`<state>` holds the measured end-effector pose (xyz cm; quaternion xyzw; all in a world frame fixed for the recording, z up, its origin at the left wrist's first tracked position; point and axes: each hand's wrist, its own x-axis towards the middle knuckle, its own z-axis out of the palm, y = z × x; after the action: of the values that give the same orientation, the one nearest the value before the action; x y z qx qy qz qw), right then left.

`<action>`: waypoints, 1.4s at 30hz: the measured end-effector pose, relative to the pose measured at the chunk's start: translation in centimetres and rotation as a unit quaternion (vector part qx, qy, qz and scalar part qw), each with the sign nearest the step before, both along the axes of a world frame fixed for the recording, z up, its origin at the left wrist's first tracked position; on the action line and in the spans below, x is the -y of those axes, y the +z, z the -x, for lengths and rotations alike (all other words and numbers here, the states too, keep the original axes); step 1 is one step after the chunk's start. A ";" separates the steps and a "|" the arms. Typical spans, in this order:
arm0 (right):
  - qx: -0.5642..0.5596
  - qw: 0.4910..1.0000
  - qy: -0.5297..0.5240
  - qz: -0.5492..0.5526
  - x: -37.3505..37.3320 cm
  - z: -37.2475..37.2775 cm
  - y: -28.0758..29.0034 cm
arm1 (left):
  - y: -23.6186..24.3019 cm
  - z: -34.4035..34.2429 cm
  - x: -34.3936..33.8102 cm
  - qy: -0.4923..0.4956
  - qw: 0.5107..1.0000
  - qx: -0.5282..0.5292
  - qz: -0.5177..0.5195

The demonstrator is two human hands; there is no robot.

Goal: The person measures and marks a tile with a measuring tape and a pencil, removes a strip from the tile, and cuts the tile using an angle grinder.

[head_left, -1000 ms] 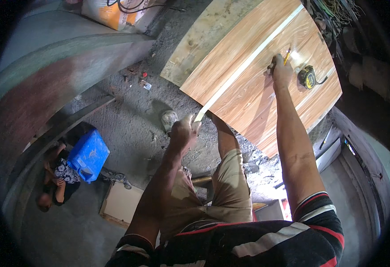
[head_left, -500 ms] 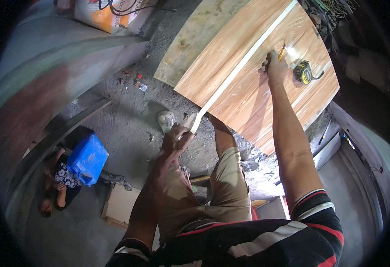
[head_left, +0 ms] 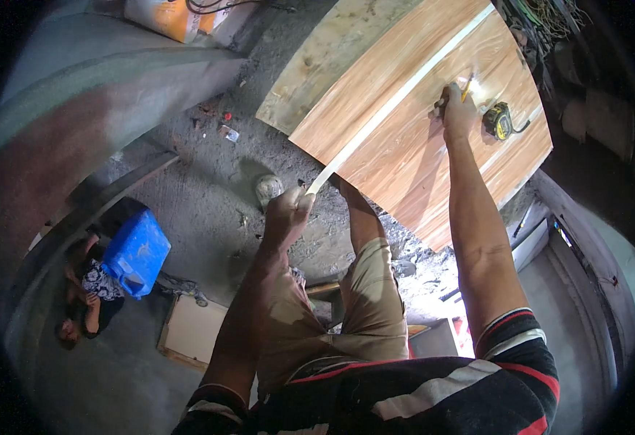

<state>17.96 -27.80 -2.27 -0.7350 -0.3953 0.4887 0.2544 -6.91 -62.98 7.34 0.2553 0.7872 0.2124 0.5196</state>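
My left hand (head_left: 290, 212) is closed on the lower end of a pale strip (head_left: 386, 109), which runs diagonally across a wood-grain board (head_left: 404, 190) and past its lower-left edge. My right hand (head_left: 456, 109) rests on the board, closed on a thin yellow pencil (head_left: 467, 90); a dark item under its fingers is too hidden to name. A black-and-yellow tape measure (head_left: 499, 122) lies on the board just to the right of that hand. A pale, stained sheet (head_left: 310, 72) lies beneath the board at its left.
Another person (head_left: 92, 304) is at the lower left, beside a blue jerrycan (head_left: 136, 254). A pale framed panel (head_left: 190, 326) lies near my legs. A white-and-orange sack (head_left: 172, 18) is at the top, bundled wires (head_left: 549, 29) at the upper right. Curved walls (head_left: 78, 130) flank the rough floor.
My left hand with the strip's end has shifted slightly left since a second ago, and up a little since half a second ago. My right hand stays on the board.
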 end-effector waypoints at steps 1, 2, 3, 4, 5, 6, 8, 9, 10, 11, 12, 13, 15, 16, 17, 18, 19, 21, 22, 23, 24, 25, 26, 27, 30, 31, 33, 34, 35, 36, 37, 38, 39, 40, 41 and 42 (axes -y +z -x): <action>0.011 1.000 -0.003 0.007 -0.9 -1.6 -0.1 | -1.0 -1.2 -0.7 -0.018 0.999 -0.031 -0.002; 0.106 0.992 0.044 -0.045 -1.1 -2.7 -0.7 | -1.5 -2.0 -0.9 -0.021 1.000 -0.014 -0.017; 0.108 0.992 0.064 -0.034 -1.3 -3.9 -1.0 | -2.2 -2.7 -0.6 -0.032 0.990 -0.097 -0.096; 0.193 0.976 0.086 -0.041 -1.5 -5.1 -1.2 | -2.7 -3.6 -0.7 -0.036 0.968 -0.175 -0.177; 0.228 0.956 0.132 -0.131 -0.3 -5.7 -0.8 | -2.1 -3.7 -1.1 -0.038 0.984 -0.138 -0.109; 0.236 0.959 0.139 -0.077 2.9 0.6 2.4 | -0.6 -0.4 0.7 -0.039 0.989 -0.142 -0.010; 0.281 0.942 0.101 -0.153 2.1 -2.1 5.5 | 0.1 0.2 0.0 -0.063 0.989 -0.126 -0.042; 0.321 0.920 0.078 -0.213 1.4 -4.0 6.4 | 0.2 -0.1 -0.6 -0.062 0.988 -0.124 -0.060; 0.351 0.896 0.058 -0.266 1.0 -5.4 7.1 | 0.5 0.1 -0.9 -0.062 0.987 -0.128 -0.072; 0.426 0.885 0.056 -0.177 0.6 -6.9 8.0 | 1.0 0.5 -1.0 -0.056 0.995 -0.088 -0.008; 0.505 0.841 0.111 -0.159 -0.4 -10.3 8.0 | 1.4 0.2 -1.7 -0.051 0.997 -0.040 0.049; 0.551 0.791 0.195 -0.179 -1.5 -13.0 7.5 | 0.8 -0.2 -1.4 -0.066 0.992 -0.101 -0.031; 0.552 0.756 0.320 -0.149 -3.8 -15.9 7.1 | -1.2 -0.9 -0.4 -0.102 0.978 -0.159 -0.091; 0.510 0.775 0.361 -0.097 -4.7 -15.7 7.1 | -1.7 -0.7 0.2 -0.116 0.971 -0.182 -0.107; 0.522 0.769 0.364 -0.055 -5.2 -16.1 7.2 | -2.2 -0.9 0.1 -0.118 0.970 -0.180 -0.115; 0.541 0.759 0.362 -0.005 -4.3 -13.2 7.6 | -1.7 -0.2 0.7 -0.108 0.972 -0.176 -0.110; 0.427 0.839 0.332 0.051 -3.4 -10.6 8.9 | -1.0 0.4 0.9 -0.108 0.972 -0.186 -0.097; 0.177 0.954 0.222 0.097 -1.4 -12.8 9.8 | -0.1 -0.3 -0.7 0.000 0.991 -0.091 -0.097; 0.033 0.985 0.150 0.085 -0.3 -16.6 9.3 | -0.3 -1.2 -1.5 0.003 0.991 -0.080 -0.107; -0.120 0.985 0.089 0.086 3.9 -13.0 9.4 | -0.1 -0.2 -0.4 0.023 0.993 -0.043 -0.104; -0.266 0.960 0.024 0.088 9.0 -8.1 10.8 | 0.2 0.8 0.7 0.045 0.993 -0.004 -0.105; -0.333 0.934 0.020 0.129 11.9 -7.5 11.7 | -0.2 0.6 1.0 0.002 0.993 -0.020 -0.113; -0.402 0.897 -0.013 0.181 15.0 -4.4 13.4 | 0.2 0.8 1.2 0.005 0.994 -0.021 -0.111; -0.411 0.888 -0.056 0.201 18.0 -3.6 13.7 | 0.6 0.3 0.5 0.026 0.996 0.037 -0.082; -0.547 0.775 -0.009 0.317 23.3 3.1 15.4 | 0.8 0.4 1.2 0.025 0.993 0.057 -0.100; -0.523 0.776 -0.045 0.349 24.8 4.0 15.3 | 1.0 0.2 1.2 0.001 0.988 0.032 -0.154; -0.457 0.818 -0.024 0.349 26.3 5.7 15.3 | 2.1 0.3 0.8 -0.026 0.983 0.018 -0.179; -0.449 0.821 -0.014 0.353 26.4 6.3 15.3 | 2.9 0.5 0.5 -0.053 0.978 0.003 -0.203; -0.448 0.821 -0.014 0.353 26.5 6.3 14.9 | 3.3 0.6 0.5 -0.052 0.978 0.004 -0.203; -0.430 0.828 0.013 0.360 26.6 6.5 14.5 | 3.6 0.8 0.5 -0.071 0.975 -0.009 -0.211; -0.421 0.831 0.028 0.363 26.7 6.4 14.4 | 3.9 0.9 0.5 -0.090 0.971 -0.021 -0.220; -0.411 0.834 0.042 0.366 26.8 6.2 14.3 | 3.9 1.1 0.5 -0.089 0.971 -0.021 -0.222; -0.406 0.832 0.061 0.374 26.7 6.3 14.4 | 3.8 1.3 0.6 -0.099 0.969 -0.028 -0.225; -0.400 0.830 0.080 0.381 26.6 6.3 14.6 | 3.8 1.4 0.7 -0.109 0.967 -0.035 -0.228; -0.400 0.829 0.082 0.381 26.6 6.4 14.7 | 3.9 1.5 0.9 -0.108 0.967 -0.036 -0.229; -0.394 0.830 0.109 0.379 26.5 6.4 15.1 | 4.1 1.5 1.0 -0.122 0.967 -0.054 -0.219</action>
<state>11.53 -54.29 12.88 -0.4707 -0.1230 0.8729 0.0356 -8.39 -63.97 11.40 0.4680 0.7110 0.3010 0.4299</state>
